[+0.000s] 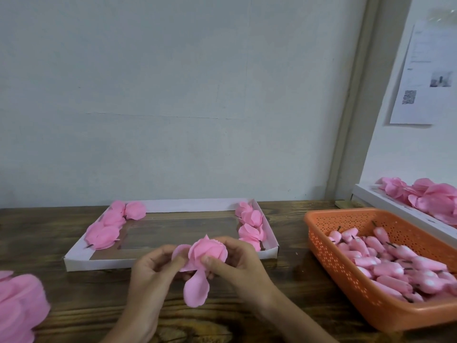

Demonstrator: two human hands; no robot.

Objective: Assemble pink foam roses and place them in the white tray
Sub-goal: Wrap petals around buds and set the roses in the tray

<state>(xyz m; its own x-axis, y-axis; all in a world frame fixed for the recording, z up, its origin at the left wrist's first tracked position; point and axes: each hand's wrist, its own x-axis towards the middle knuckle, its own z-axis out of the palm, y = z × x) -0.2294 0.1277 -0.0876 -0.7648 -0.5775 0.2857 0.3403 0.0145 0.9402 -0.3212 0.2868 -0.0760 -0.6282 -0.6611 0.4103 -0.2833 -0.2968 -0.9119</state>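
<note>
Several finished pink foam roses [106, 229] edge the white cardboard tray [99, 264]; left hand [153, 271] and right hand [235, 263] pinch another half-wrapped rose [209, 251]; middle unfilled.

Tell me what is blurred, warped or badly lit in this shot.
Head view: soft, even light, no hard shadows; the rose in the left hand and right hand is fairly sharp; the petal pile at lower left is smeared; the wall notice is too soft to read; the door frame leans from wide-angle distortion.
</note>
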